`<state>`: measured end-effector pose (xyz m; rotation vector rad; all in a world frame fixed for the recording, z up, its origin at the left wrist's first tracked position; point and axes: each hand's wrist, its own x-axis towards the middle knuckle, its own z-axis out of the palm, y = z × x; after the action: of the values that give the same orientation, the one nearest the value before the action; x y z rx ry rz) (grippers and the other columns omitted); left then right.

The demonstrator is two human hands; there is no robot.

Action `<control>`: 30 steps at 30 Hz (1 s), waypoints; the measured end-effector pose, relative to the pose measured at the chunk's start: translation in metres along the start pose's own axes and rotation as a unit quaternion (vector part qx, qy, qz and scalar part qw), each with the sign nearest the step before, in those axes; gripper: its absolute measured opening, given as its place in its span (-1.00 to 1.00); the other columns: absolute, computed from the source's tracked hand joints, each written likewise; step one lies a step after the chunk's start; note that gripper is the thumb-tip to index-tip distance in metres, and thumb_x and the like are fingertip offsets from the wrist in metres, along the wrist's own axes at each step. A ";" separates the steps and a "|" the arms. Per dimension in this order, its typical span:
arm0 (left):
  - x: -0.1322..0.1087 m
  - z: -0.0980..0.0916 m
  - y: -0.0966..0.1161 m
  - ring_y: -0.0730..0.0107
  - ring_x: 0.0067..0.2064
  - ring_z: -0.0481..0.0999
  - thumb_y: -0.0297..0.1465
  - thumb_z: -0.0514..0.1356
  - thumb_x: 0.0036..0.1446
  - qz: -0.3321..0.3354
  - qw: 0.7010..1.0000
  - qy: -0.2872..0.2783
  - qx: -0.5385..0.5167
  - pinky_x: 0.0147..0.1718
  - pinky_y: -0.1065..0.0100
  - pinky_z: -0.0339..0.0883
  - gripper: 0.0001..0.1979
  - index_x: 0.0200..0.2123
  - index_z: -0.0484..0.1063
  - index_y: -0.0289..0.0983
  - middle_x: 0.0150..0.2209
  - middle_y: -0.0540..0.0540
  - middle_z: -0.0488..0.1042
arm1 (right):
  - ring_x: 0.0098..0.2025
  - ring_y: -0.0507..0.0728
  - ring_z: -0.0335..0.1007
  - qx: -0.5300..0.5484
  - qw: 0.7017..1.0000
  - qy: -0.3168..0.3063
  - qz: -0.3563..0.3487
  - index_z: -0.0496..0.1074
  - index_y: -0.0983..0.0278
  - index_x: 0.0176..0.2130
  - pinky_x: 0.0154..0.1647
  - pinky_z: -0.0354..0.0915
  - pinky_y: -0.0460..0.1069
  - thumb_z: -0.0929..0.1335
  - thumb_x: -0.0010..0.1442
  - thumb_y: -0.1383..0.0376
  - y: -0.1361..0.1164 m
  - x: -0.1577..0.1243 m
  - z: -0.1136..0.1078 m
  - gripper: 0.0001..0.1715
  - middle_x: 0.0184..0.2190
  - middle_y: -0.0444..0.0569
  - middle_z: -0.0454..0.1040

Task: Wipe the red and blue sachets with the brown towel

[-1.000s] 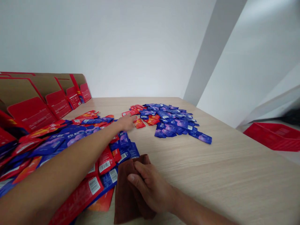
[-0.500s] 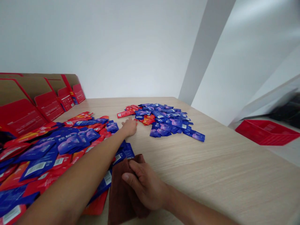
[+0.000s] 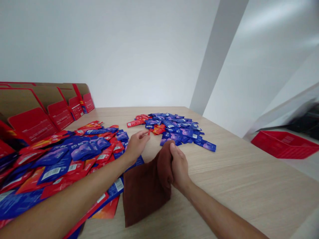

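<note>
My right hand [image 3: 178,164] is closed on the upper right part of a brown cloth [image 3: 147,187], which hangs and spreads over the wooden table at the front. Reaching forward, my left hand [image 3: 137,143] has its fingertips together on a small red piece [image 3: 149,132], just in front of the far packets. A pile of blue packets [image 3: 183,127] lies beyond my hands, with some red packets [image 3: 141,120] at its left side. Under and beside my left forearm spreads a larger heap of red and blue packets [image 3: 82,149].
Open red and brown cardboard boxes [image 3: 32,121] stand in a row at the left back. The wooden table [image 3: 239,176] extends to the right. A red crate [image 3: 284,144] is beyond its right edge, and a white wall rises behind.
My right hand has moved right and forward, lifting and spreading the cloth. My left hand has turned and drawn slightly back from the far packets, with the small red piece now at its fingertips.
</note>
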<state>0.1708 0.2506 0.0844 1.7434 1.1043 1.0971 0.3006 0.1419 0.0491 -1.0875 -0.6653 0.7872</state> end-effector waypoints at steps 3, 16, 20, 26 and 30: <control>-0.060 0.021 0.007 0.04 0.25 0.65 -0.30 0.21 0.25 0.017 0.996 -0.052 -0.063 0.30 0.13 0.48 -0.52 0.17 0.67 -0.26 0.20 -0.11 0.68 | -0.14 0.26 0.53 -0.002 0.999 0.049 -0.021 0.53 0.20 -0.23 -0.11 0.43 0.09 0.42 0.21 -0.22 -0.003 0.005 -0.001 -0.44 -0.23 -0.01 0.64; -0.072 0.030 0.010 0.06 0.30 0.61 -0.30 0.05 0.37 -0.004 0.992 0.042 -0.117 0.46 0.01 0.30 -0.53 0.09 0.69 -0.32 0.21 -0.25 0.66 | -0.03 0.24 0.56 -0.065 0.984 -0.126 -0.110 0.59 0.16 -0.11 0.14 0.42 0.13 0.30 0.47 -0.11 0.011 -0.036 0.021 -0.53 -0.12 0.00 0.65; -0.104 0.038 0.009 0.11 0.27 0.64 -0.24 0.01 0.40 -0.018 0.990 0.012 -0.139 0.39 0.07 0.40 -0.50 0.10 0.69 -0.26 0.18 -0.17 0.68 | -0.33 0.17 0.37 -0.079 0.992 -0.029 -0.090 0.45 0.16 -0.39 -0.26 0.38 0.06 0.35 0.34 -0.21 0.003 -0.017 0.011 -0.44 -0.43 -0.12 0.45; -0.121 0.043 0.023 0.03 0.21 0.67 -0.20 0.18 0.25 -0.036 0.973 -0.014 -0.227 0.25 0.12 0.53 -0.57 0.02 0.71 -0.25 0.11 -0.15 0.72 | -0.33 0.17 0.32 -0.068 0.994 0.055 -0.066 0.42 0.16 -0.35 -0.28 0.33 0.05 0.35 0.25 -0.24 -0.003 0.010 -0.003 -0.45 -0.43 -0.13 0.43; -0.109 0.045 0.029 0.03 0.14 0.67 -0.19 0.27 0.16 -0.046 0.961 -0.011 -0.272 0.26 0.13 0.47 -0.65 -0.10 0.71 -0.23 0.05 -0.14 0.73 | -0.23 0.20 0.42 -0.082 0.992 0.018 -0.090 0.50 0.18 -0.27 -0.14 0.38 0.07 0.35 0.32 -0.17 -0.001 -0.001 0.002 -0.51 -0.33 -0.08 0.53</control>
<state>0.1935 0.1321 0.0686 1.2540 0.7637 1.1835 0.2987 0.1423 0.0504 -1.1695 -0.7968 0.5649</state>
